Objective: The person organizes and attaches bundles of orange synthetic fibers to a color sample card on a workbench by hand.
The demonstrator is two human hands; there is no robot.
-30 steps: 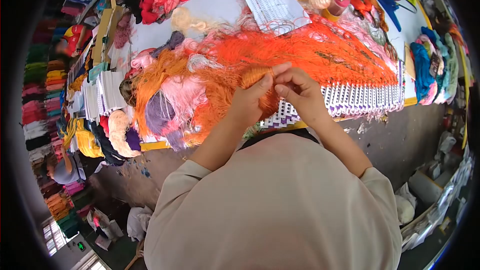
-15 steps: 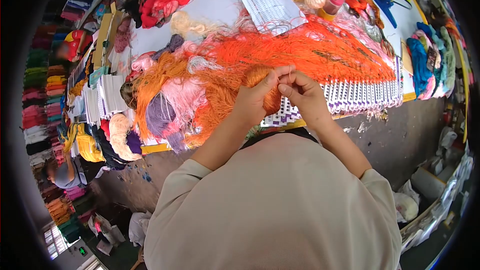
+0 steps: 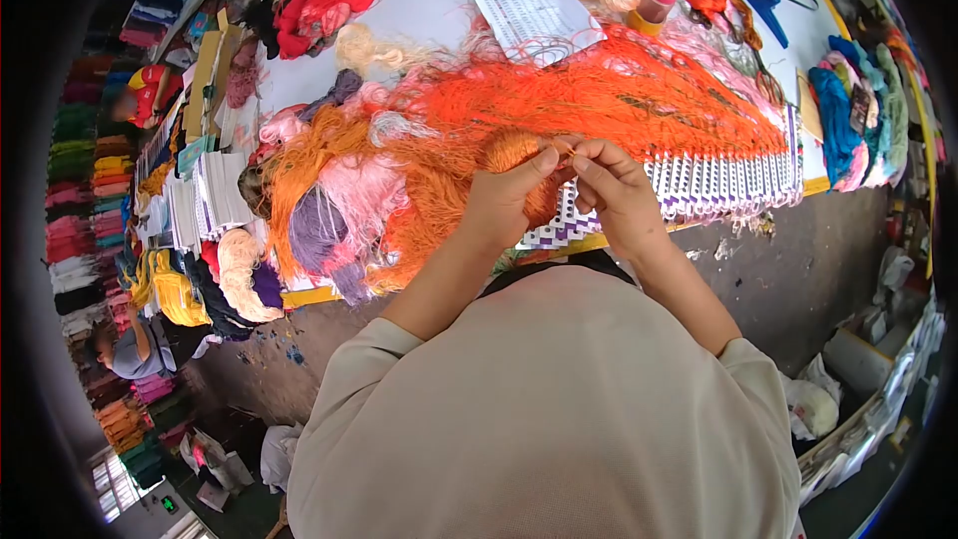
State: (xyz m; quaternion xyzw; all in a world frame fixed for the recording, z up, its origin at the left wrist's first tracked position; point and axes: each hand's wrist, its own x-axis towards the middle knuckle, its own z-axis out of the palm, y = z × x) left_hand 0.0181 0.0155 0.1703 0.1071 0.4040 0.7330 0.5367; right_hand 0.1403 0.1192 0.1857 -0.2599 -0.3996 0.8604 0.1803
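- Here the left hand (image 3: 502, 202) has its grip closed round a small orange yarn bundle (image 3: 521, 172), held just above the near edge of the surface (image 3: 429, 0).
- The right hand (image 3: 621, 192) pinches a thin orange strand at the bundle's top, fingertips touching the left thumb.
- Behind lies a loose orange thread mass (image 3: 619, 100), over a row of white-and-purple cards (image 3: 709, 185).
- A printed sheet (image 3: 534, 5) sits farther back.

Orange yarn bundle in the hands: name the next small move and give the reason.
Probably draw the pinched strand a little further out with the right hand while the left hand grips the orange yarn bundle. Both hands meet at the bundle's top, fingertips closed on thin thread, and the loose orange yarn behind looks tangled.
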